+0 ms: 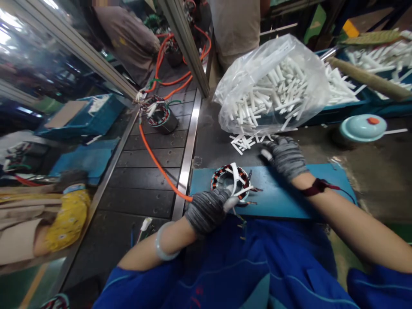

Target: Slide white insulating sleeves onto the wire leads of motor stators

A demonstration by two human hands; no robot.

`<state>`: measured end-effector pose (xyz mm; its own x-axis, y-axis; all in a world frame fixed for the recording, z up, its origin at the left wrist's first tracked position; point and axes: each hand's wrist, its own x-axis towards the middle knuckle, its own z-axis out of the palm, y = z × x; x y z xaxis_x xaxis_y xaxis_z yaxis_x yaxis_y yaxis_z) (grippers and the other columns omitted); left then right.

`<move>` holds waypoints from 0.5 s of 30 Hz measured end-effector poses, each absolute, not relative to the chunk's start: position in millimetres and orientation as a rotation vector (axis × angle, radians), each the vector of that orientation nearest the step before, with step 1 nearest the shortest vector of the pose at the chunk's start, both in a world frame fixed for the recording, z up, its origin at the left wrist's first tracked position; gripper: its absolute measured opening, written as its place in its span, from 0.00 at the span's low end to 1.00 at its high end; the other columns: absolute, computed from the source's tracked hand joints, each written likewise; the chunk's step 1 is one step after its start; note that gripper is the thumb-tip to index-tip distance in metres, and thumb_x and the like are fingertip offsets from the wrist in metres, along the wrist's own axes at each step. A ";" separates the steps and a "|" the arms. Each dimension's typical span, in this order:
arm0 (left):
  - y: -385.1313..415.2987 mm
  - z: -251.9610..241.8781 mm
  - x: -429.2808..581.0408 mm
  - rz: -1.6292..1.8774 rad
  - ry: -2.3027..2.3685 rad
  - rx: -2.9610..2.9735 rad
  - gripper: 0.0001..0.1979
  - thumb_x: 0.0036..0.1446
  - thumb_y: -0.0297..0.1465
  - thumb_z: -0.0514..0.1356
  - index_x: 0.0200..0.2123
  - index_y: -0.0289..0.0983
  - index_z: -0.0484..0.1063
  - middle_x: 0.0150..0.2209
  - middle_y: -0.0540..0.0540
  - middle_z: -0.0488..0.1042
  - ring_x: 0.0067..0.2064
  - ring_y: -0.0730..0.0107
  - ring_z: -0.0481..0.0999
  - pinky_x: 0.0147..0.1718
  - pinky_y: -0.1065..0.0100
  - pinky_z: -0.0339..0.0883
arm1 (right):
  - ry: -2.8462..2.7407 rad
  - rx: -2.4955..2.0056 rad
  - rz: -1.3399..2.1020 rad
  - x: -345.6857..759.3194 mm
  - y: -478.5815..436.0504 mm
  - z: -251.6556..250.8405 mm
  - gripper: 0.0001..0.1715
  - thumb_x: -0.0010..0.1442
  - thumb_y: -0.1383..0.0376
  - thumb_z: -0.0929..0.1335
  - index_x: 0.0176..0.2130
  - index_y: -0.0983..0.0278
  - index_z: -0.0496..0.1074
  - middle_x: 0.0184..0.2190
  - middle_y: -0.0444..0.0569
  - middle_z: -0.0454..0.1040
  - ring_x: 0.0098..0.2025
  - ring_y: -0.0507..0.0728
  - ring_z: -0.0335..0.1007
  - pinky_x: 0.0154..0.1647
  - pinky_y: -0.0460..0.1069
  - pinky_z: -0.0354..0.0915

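Observation:
On the blue mat sits a motor stator, a ring with copper windings, white sleeves and loose lead wires. My left hand, in a grey striped glove with pale fingertips, is closed at the stator's near side and pinches a white-sleeved wire. Part of the stator is hidden behind its fingers. Over the mat's far edge, my right hand, gloved alike, has its thumb apart from the other fingers. Its fingertips are near a small pile of loose white tubes; no tube shows in them.
A clear plastic bag full of white tubes lies beyond the mat, before blue bins. A lidded light-blue container stands right. On the left, a slatted conveyor carries another stator and an orange cable. Co-workers are beyond and left.

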<state>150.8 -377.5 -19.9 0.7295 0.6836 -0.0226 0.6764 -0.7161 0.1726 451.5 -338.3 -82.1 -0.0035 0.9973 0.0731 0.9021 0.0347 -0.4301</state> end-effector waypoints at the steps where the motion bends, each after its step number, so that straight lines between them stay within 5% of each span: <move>1: -380.3 -16.0 156.0 0.089 1.103 2.747 0.21 0.70 0.43 0.52 0.51 0.37 0.78 0.37 0.42 0.83 0.38 0.59 0.84 0.34 0.66 0.76 | -1.952 -1.981 0.347 459.1 -330.9 -83.8 0.26 0.69 0.54 0.63 0.56 0.68 0.74 0.62 0.66 0.67 0.62 0.73 0.60 0.62 0.68 0.55; 5: -380.4 -7.7 153.2 0.337 1.063 2.646 0.22 0.68 0.46 0.56 0.52 0.36 0.75 0.43 0.40 0.83 0.42 0.59 0.84 0.39 0.64 0.79 | -1.968 -2.116 0.326 481.3 -327.2 -89.2 0.21 0.68 0.56 0.65 0.52 0.64 0.78 0.53 0.60 0.75 0.55 0.70 0.67 0.56 0.63 0.61; 10: -382.4 -19.4 130.5 0.734 0.814 2.536 0.23 0.64 0.41 0.64 0.57 0.36 0.67 0.48 0.38 0.81 0.48 0.61 0.83 0.45 0.64 0.80 | -1.780 -2.059 0.461 480.8 -377.2 -75.6 0.26 0.62 0.45 0.69 0.42 0.64 0.78 0.36 0.59 0.78 0.38 0.65 0.73 0.41 0.57 0.65; 15: -383.9 -30.3 125.7 0.711 0.664 2.758 0.16 0.65 0.32 0.63 0.54 0.39 0.70 0.48 0.40 0.81 0.43 0.65 0.84 0.39 0.69 0.80 | -1.300 -1.616 0.949 452.8 -429.0 -49.4 0.24 0.58 0.47 0.73 0.46 0.59 0.77 0.43 0.51 0.81 0.43 0.62 0.77 0.44 0.55 0.72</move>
<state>125.7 -383.9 -30.3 0.7811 0.4759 0.4044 0.3711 -0.8745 0.3124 452.8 -429.0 -49.4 0.1774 0.9826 -0.0542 0.3516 -0.1148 -0.9291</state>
